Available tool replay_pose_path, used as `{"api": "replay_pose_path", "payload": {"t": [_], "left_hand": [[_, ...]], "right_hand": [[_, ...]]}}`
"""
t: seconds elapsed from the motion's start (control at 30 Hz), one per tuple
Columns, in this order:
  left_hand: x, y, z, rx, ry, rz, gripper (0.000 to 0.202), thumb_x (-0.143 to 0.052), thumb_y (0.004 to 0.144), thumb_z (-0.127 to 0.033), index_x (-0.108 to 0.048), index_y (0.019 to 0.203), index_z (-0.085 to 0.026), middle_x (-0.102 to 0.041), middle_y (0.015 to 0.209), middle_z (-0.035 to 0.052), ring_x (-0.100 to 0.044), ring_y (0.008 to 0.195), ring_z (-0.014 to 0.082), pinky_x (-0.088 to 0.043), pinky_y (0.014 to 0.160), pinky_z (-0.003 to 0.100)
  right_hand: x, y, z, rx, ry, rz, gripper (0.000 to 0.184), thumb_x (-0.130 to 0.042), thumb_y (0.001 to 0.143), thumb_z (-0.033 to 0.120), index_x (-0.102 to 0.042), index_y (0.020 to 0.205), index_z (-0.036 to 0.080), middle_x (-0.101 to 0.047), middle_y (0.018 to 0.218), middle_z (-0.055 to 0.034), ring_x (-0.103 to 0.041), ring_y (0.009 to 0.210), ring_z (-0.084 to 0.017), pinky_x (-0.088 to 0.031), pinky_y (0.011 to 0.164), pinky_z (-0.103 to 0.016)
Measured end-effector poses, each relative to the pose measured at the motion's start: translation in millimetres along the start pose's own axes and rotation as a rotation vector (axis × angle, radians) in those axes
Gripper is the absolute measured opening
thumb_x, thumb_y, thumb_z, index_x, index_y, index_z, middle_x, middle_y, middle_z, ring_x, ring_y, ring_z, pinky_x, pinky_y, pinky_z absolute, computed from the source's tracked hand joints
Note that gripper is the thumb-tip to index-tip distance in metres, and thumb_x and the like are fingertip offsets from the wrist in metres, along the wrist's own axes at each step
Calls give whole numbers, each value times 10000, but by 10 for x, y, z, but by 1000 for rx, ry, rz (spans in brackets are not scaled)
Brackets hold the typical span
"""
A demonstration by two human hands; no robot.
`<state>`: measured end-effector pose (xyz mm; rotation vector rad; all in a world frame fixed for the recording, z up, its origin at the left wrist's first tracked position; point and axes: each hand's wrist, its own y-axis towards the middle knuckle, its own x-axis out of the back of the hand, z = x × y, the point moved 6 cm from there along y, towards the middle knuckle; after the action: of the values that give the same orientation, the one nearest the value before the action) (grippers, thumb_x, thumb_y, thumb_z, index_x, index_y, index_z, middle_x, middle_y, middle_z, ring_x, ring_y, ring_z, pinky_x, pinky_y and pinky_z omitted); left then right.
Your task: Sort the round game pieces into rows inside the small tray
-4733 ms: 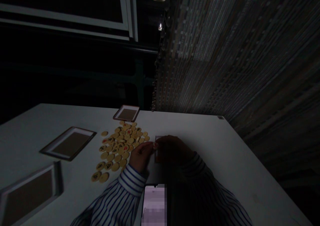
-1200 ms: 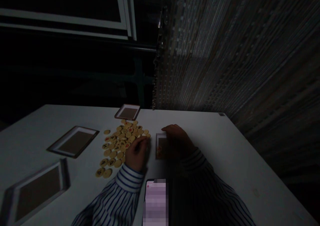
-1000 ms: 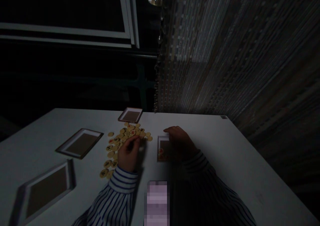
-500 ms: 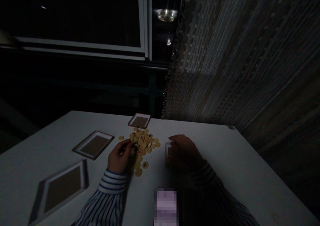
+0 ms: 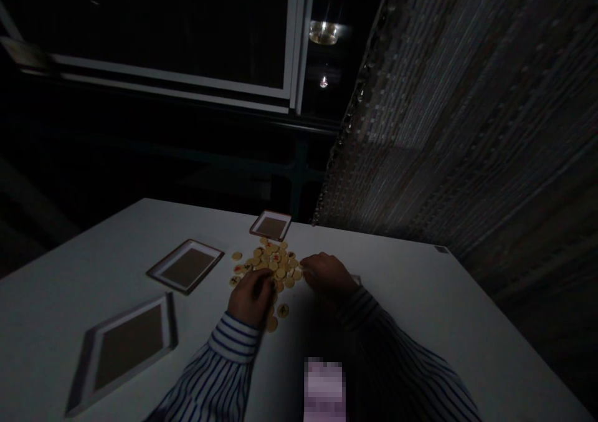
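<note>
Tan round pieces (image 5: 280,273) are lying mostly loose on the white table (image 5: 93,272), with both hands working at the heap.
Progress is looking early: the near-left tray (image 5: 131,347), middle-left tray (image 5: 187,267) and far tray (image 5: 271,226) are showing brown bases, while the right-hand tray (image 5: 357,279) is hiding almost wholly behind the right sleeve (image 5: 362,310), its contents unreadable. The left hand (image 5: 251,297) is curling over the heap's near side, thumb and forefinger nearly meeting; whether it is gripping a piece, I cannot tell. The right hand (image 5: 327,278) is bending its fingers loosely at the heap's right edge, its hold equally unclear. Compared with half a second ago, the right hand is now reaching off its tray toward the heap, and the left is sitting farther in from the heap's left side.
</note>
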<state>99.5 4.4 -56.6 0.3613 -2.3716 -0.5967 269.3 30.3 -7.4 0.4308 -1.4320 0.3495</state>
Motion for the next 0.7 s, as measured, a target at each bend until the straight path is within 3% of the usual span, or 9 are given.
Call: {"api": "replay_pose_path", "payload": {"t": [0.27, 0.7], "left_hand": [[-78, -13, -87, -89, 18, 61, 230, -466, 775, -283, -605, 915, -165, -657, 886, 71, -611, 845, 187, -492, 769, 330], [-158, -45, -82, -101, 19, 76, 224, -452, 788, -251, -589, 933, -150, -646, 893, 85, -600, 839, 181, -494, 763, 337]], "right_hand": [[-239, 255, 108, 53, -144, 99, 246, -428, 798, 265, -573, 988, 210, -624, 1014, -66, -539, 940, -216, -400, 749, -341], [-387, 376, 145, 85, -151, 118, 212, -441, 788, 261, -602, 908, 190, -633, 951, -82, -552, 903, -219, -406, 730, -336]]}}
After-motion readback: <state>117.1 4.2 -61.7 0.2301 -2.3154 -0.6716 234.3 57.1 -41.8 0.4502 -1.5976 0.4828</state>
